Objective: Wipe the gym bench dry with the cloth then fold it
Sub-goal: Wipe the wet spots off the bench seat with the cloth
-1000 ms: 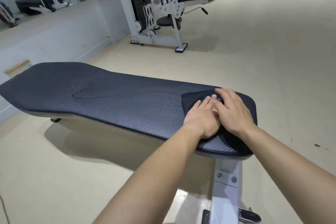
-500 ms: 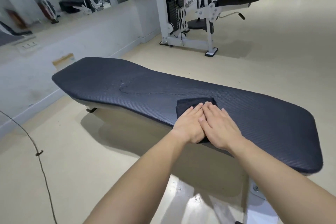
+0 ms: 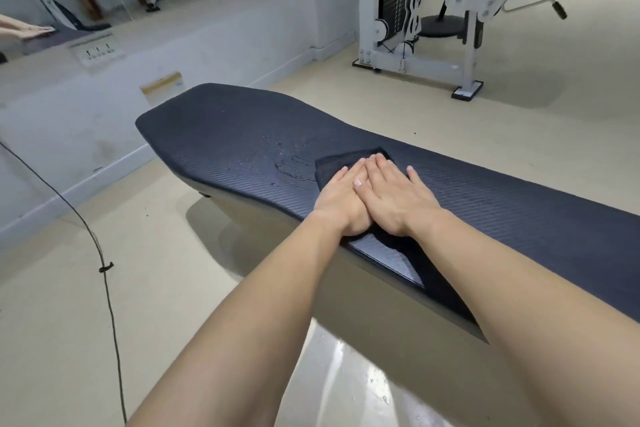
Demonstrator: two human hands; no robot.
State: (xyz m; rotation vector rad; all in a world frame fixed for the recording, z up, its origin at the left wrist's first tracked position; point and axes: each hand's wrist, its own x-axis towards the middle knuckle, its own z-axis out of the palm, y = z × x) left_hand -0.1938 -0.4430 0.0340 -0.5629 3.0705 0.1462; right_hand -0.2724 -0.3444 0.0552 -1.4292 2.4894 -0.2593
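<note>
1. Left hand and right hand press flat on the dark cloth, fingers straight and close together, gripping nothing.
2. In the past second the cloth has slid from the gym bench's narrow end to mid-pad.
3. Water beads lie just beyond the fingertips, so wiping looks unfinished and folding not yet begun.

No writing, number or brand name can be read anywhere in this view. A tan and white sticker on the wall just behind the far end of the gym bench carries a small blue mark, too blurred to make out. A white wall panel further left shows a few small dark marks, also too small to read.
</note>
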